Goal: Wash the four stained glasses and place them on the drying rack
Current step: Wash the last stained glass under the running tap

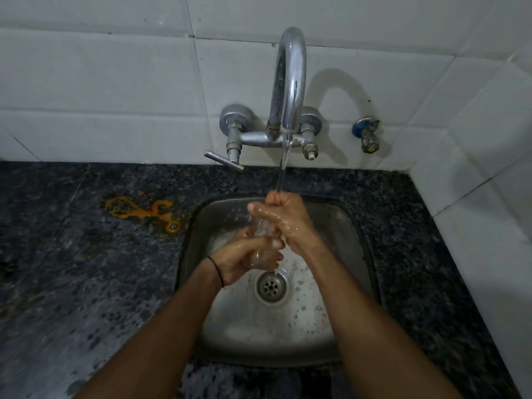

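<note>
The left hand's fingers [272,245] are curled tight round the lower part of a clear glass [260,228], and the right hand's fingers [263,212] are wrapped round its upper part, so both are clamped on the one glass with no gap showing between them. The left hand [241,256] grips from the left side and the right hand [288,218] closes over from the right, its knuckles wet and shiny. The glass is upright or nearly so (its rim is hidden inside the right hand), held above the back half of the sink [358,234], clear of the basin floor. A thin stream of water [282,171] falls from the curved tap [290,82] onto the top of the right hand. A dark band [218,269] circles the left wrist. Below the hands, the drain [270,287] sits in the middle of the basin among scattered droplets. On the speckled dark counter [80,269], just beside the sink's back left corner, lies an orange stain [138,211]. A blue valve [366,130] sits on the tiled wall to the right of the tap.
</note>
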